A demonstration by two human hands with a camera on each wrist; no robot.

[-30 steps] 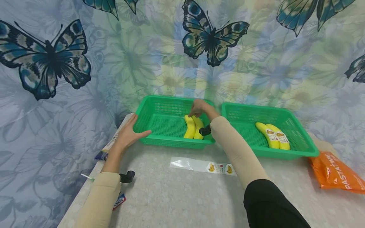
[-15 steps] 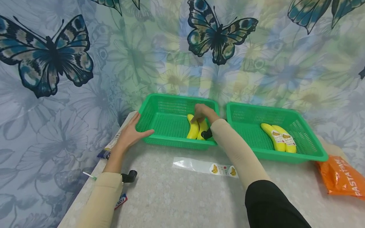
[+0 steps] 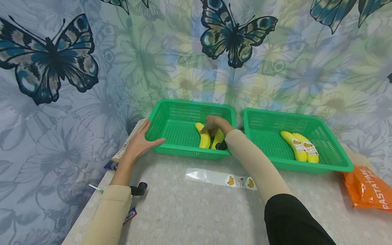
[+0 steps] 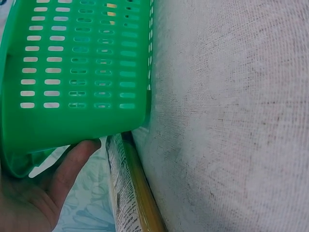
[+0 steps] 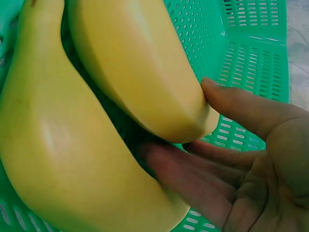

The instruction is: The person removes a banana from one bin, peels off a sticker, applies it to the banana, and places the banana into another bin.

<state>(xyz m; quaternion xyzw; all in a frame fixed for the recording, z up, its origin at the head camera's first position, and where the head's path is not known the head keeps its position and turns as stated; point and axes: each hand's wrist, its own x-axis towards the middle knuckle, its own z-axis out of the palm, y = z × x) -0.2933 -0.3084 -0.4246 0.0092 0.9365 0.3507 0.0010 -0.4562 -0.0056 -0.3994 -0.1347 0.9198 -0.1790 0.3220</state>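
While left hand (image 3: 139, 144), spread wide, touches left green basket (image 3: 183, 151), right hand (image 3: 215, 124) pinches left banana (image 3: 204, 139) by far end; right banana (image 3: 218, 137) lies just beside, both inside same basket.

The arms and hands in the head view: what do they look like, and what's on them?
They are a person's: the left hand and right hand wear no gloves. Both arms have cream sleeves, the right also a black sleeve farther up. A small black device sits at each wrist.

Beige sleeves (image 3: 258, 165), black upper sleeve (image 3: 294, 219), black wrist cameras (image 3: 139, 189).
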